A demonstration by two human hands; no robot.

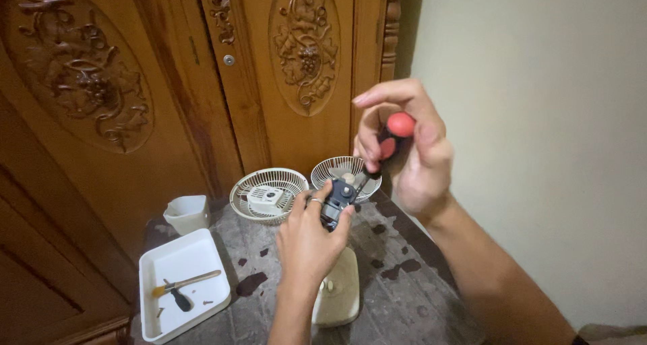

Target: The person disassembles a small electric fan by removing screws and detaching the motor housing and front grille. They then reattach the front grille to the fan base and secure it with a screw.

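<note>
The left hand (306,240) gripped the black motor (337,200) above the cream fan base (339,292) on the desk (404,284). The right hand (404,149) was closed on a red-handled screwdriver (391,137), tip at the motor. Both grilles (268,193) were already off; the motor remained mounted. A white tray (180,284) with loose screws and a second screwdriver (183,284) lay left, clear of the work.

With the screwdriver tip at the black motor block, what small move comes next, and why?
Probably turn the screwdriver with the right hand: its tip seems to meet the black motor block, which the left hand steadies above the cream fan base.
</note>
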